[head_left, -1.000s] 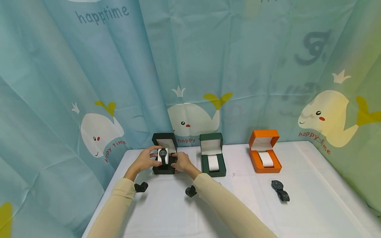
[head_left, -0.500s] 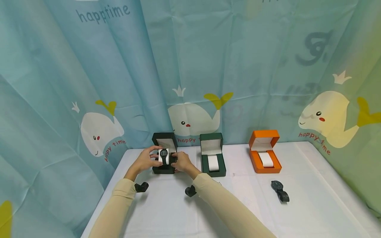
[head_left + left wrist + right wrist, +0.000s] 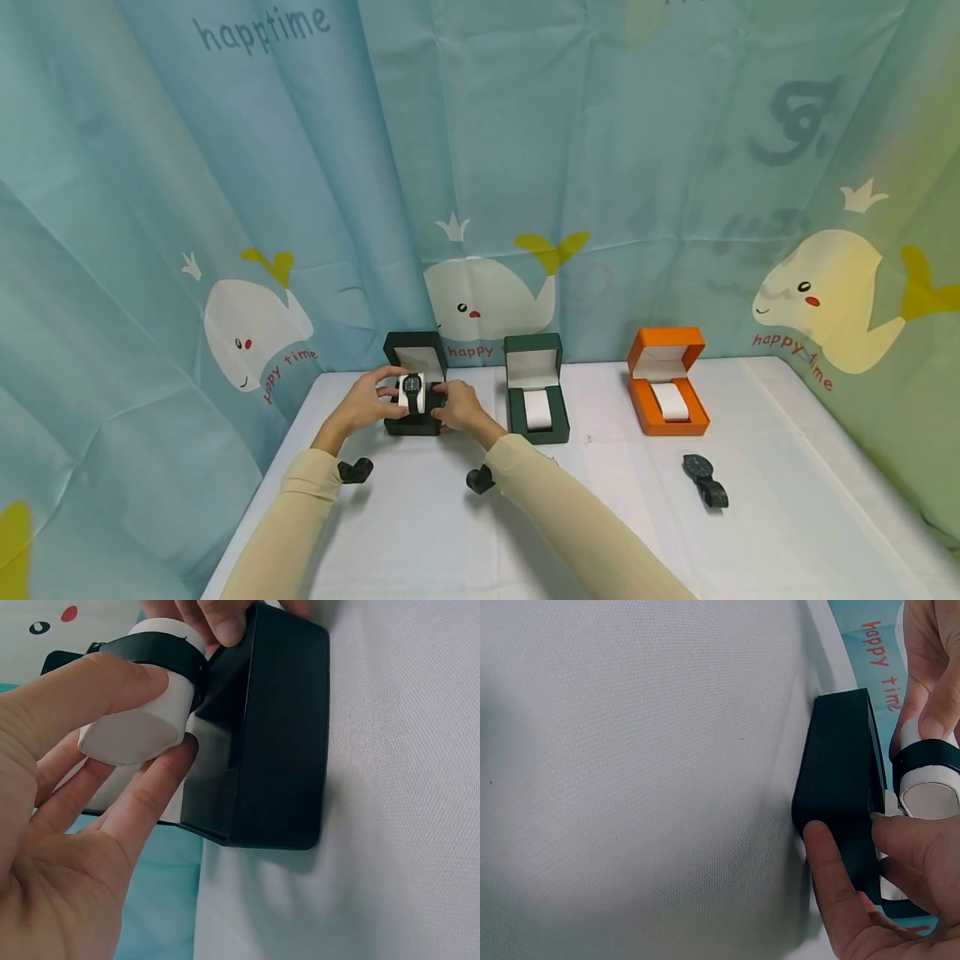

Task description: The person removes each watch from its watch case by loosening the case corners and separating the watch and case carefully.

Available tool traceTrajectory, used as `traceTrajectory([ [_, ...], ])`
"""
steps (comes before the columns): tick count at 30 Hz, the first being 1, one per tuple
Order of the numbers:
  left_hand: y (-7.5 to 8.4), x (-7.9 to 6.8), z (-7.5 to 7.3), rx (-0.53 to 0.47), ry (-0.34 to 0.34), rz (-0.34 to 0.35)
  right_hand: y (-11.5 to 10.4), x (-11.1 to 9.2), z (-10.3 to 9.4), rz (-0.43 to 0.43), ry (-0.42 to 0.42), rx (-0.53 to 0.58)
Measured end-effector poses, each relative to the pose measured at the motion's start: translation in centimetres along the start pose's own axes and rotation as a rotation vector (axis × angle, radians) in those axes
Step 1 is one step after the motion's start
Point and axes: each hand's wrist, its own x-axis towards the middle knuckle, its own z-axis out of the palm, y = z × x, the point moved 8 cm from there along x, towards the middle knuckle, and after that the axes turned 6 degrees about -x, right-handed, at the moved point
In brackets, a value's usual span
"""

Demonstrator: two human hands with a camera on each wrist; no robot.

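My left hand point(image 3: 363, 402) grips a white watch cushion point(image 3: 131, 739) by its ends, thumb on one side and fingers beneath in the left wrist view. A black wristwatch point(image 3: 412, 385) is strapped round the cushion, its dial facing up toward the head camera. Cushion and watch are over the opening of a dark watch box point(image 3: 412, 427), whose lid stands raised at the back. With my right hand point(image 3: 462, 408) I pinch the box's right wall, the thumb at the rim and a finger along the outside point(image 3: 825, 855).
A green watch box point(image 3: 559, 417) with a white cushion stands open to the right. Farther right is an open orange box point(image 3: 675, 428), also with a cushion. A second black watch point(image 3: 705, 481) lies in front of it. A whale-print curtain point(image 3: 495, 167) hangs behind the table.
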Motion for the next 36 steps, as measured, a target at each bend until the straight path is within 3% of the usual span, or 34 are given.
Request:
traceTrajectory([
  [22, 1.4, -0.2, 0.3, -0.026, -0.054, 0.029, -0.2, -0.3, -0.1, 0.0, -0.003, -0.055],
  [36, 1.6, -1.2, 0.0, -0.037, -0.062, 0.027, 0.0, 0.0, 0.0, -0.009, -0.018, -0.043],
])
